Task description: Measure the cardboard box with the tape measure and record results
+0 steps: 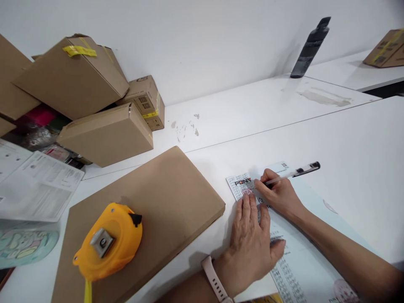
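Note:
A light-blue printed sheet (315,261) with "PONY" lettered at its far corner lies on the white table. My left hand (251,242) rests flat on it, fingers stretched out near the lettering; a pale pink watch band (214,277) circles that wrist. Just right of those fingers, my right hand (280,193) grips a pen (304,170) with a clear barrel and black ends. The pen slants up to the right; its tip is hidden by my fingers, close to the sheet's printed corner.
A flat cardboard box (176,189) lies left of my hands, bearing a yellow tape measure (110,242). Several cardboard boxes (85,80) are stacked at the back left, above printed papers (41,185). A dark bottle (309,50) stands by the wall; another carton (386,48) sits far right.

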### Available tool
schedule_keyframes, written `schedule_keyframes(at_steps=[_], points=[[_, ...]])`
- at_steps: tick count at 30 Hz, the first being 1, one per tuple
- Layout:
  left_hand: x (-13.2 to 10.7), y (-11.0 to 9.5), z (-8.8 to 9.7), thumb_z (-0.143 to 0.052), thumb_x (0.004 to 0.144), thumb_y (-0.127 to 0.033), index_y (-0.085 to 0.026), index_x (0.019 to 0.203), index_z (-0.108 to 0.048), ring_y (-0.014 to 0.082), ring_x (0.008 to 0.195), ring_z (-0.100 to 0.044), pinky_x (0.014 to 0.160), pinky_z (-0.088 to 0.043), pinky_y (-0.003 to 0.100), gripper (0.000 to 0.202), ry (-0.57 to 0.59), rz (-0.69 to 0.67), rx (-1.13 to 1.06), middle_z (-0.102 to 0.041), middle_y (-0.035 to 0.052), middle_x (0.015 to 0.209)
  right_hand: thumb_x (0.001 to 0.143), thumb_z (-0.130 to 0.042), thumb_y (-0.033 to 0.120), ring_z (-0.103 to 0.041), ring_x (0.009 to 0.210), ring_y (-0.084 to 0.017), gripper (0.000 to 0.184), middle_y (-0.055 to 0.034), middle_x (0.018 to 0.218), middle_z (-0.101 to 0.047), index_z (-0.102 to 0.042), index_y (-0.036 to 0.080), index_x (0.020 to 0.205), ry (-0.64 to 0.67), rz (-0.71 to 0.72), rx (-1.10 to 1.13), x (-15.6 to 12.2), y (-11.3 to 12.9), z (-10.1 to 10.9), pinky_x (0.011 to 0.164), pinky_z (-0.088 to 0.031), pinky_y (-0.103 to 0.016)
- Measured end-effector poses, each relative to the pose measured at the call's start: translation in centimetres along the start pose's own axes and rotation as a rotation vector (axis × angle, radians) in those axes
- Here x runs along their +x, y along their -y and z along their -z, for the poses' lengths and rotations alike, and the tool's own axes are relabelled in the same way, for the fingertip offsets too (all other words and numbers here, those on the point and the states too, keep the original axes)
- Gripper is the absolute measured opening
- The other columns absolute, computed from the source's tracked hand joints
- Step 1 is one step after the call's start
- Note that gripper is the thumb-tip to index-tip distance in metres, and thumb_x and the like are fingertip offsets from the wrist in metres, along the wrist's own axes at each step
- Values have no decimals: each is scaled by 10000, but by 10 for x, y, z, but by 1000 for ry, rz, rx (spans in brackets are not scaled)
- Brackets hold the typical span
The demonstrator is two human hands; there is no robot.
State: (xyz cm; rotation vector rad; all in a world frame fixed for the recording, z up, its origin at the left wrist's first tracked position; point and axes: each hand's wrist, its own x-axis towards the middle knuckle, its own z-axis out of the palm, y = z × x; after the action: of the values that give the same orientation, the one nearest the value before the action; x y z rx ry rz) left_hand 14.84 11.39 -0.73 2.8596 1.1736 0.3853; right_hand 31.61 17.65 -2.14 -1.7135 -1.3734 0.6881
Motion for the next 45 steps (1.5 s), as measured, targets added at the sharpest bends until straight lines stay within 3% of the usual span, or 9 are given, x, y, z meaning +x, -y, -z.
schedule_keyframes(at_steps=[28, 45], points=[[0, -2, 0, -407, 1015, -571, -16, 1464, -448, 382, 1507, -280, 1187, -402, 479, 714, 13, 4, -9, -373, 315, 1579, 824, -608, 320, -356, 518, -114, 272, 79, 539, -394, -414, 252, 647, -35, -44, 33, 2, 1, 0, 498, -294, -271], [2, 1, 3, -416, 1016, -567, -11, 1478, -433, 386, 1519, -251, 1187, -404, 502, 723, 69, 9, -53, -347, 301, 1600, 810, -608, 325, -361, 488, -119, 268, 71, 513, -404, -416, 258, 637, -37, 11, 0, 2, 5, 2, 469, -300, -271]])
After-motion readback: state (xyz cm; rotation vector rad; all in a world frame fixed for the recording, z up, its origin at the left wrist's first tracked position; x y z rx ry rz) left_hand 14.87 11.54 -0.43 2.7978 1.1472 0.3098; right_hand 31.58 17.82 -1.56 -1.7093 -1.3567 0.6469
